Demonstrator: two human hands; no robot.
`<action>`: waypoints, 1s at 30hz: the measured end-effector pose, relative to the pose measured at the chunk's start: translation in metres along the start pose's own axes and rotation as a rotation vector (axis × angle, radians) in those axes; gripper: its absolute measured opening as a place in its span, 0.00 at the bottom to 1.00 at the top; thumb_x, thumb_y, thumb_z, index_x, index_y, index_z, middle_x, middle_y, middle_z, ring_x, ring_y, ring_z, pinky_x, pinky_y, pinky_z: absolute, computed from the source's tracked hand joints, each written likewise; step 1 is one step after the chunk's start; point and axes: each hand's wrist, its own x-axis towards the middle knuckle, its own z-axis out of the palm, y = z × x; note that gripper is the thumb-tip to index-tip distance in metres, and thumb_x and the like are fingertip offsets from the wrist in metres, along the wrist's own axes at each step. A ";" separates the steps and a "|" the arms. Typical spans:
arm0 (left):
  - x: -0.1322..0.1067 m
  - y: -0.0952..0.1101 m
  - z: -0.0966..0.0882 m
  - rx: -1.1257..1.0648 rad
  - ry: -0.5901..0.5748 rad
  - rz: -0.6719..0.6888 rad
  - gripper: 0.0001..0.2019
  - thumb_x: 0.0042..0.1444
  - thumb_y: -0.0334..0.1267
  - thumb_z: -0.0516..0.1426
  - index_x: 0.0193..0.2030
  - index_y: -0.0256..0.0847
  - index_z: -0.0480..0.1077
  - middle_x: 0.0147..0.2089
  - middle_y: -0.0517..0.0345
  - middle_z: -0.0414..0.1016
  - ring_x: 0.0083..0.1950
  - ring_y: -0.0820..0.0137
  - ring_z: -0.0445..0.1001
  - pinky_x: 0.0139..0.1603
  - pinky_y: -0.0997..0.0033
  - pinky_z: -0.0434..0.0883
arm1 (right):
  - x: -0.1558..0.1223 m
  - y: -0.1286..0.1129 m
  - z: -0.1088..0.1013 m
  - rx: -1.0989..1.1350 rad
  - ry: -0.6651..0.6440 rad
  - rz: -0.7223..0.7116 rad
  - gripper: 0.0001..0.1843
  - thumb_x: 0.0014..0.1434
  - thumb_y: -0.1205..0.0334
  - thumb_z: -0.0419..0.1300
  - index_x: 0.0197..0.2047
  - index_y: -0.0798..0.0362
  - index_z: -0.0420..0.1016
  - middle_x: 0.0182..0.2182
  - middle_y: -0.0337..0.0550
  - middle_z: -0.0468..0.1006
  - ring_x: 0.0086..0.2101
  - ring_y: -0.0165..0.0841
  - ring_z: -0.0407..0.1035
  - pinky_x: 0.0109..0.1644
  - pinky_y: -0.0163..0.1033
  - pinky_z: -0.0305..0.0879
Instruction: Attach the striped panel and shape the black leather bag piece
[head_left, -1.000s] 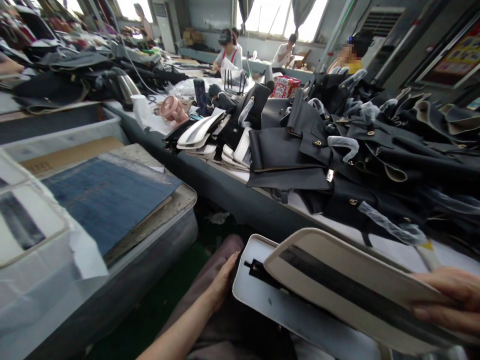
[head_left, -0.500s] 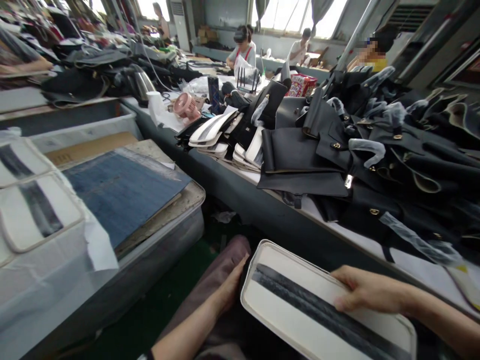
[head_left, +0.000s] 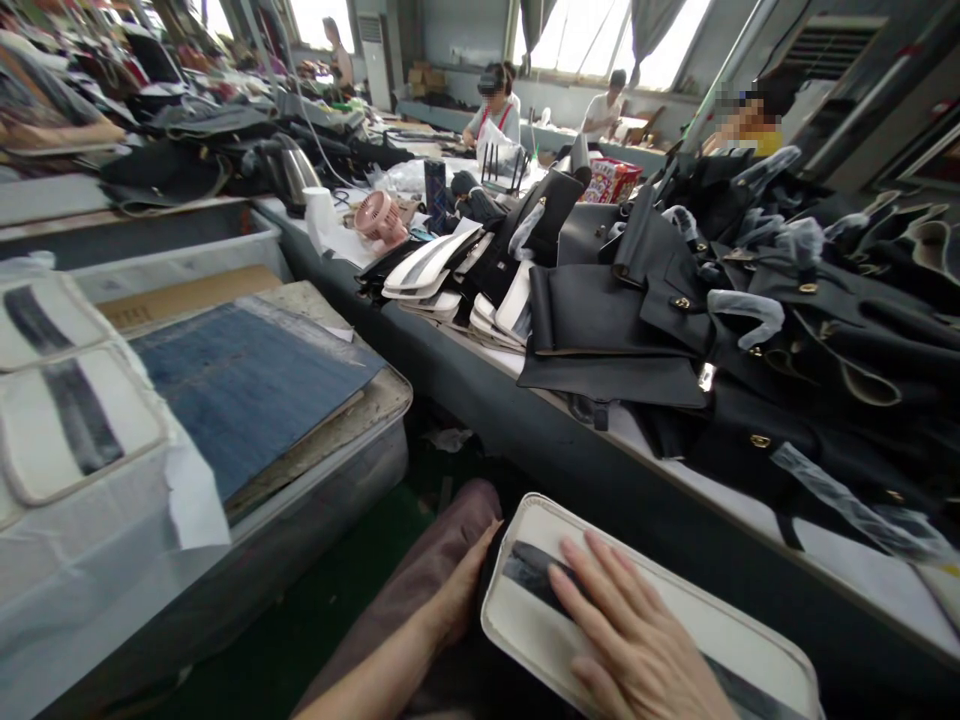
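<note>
A cream rounded panel with a dark stripe down its middle lies across my lap at the bottom of the view. My right hand lies flat on top of it, fingers stretched out and spread over the stripe. My left hand rests against the panel's left end beside my knee; its fingers are tucked behind the panel's edge and hidden.
A long grey table runs ahead, heaped with black leather bag parts and stacked cream panels. Left stands a bin covered by a blue board, with more cream panels on plastic. Other people work at the far tables.
My right hand laid the upper panel down onto the one below, then slid from gripping its far edge to lying flat on top. The view shifted slightly right.
</note>
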 end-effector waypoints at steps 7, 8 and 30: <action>0.000 0.002 0.002 -0.036 -0.126 -0.077 0.36 0.61 0.63 0.52 0.62 0.32 0.70 0.53 0.42 0.78 0.60 0.50 0.73 0.65 0.53 0.63 | 0.001 0.000 0.020 0.032 -0.102 0.041 0.29 0.68 0.55 0.52 0.70 0.50 0.58 0.68 0.40 0.58 0.64 0.42 0.58 0.57 0.46 0.71; 0.000 0.002 0.002 -0.035 -0.127 -0.066 0.36 0.61 0.62 0.52 0.62 0.33 0.70 0.54 0.42 0.78 0.61 0.50 0.72 0.66 0.53 0.61 | 0.005 -0.001 0.019 0.032 -0.085 0.068 0.28 0.68 0.56 0.51 0.69 0.52 0.59 0.67 0.40 0.59 0.64 0.41 0.58 0.57 0.46 0.71; -0.028 0.037 0.008 0.147 0.005 -0.157 0.38 0.59 0.61 0.56 0.65 0.31 0.65 0.56 0.36 0.76 0.62 0.48 0.70 0.67 0.51 0.58 | 0.028 -0.022 0.029 0.212 -0.117 0.106 0.31 0.67 0.60 0.54 0.71 0.52 0.55 0.70 0.35 0.51 0.69 0.50 0.43 0.67 0.58 0.62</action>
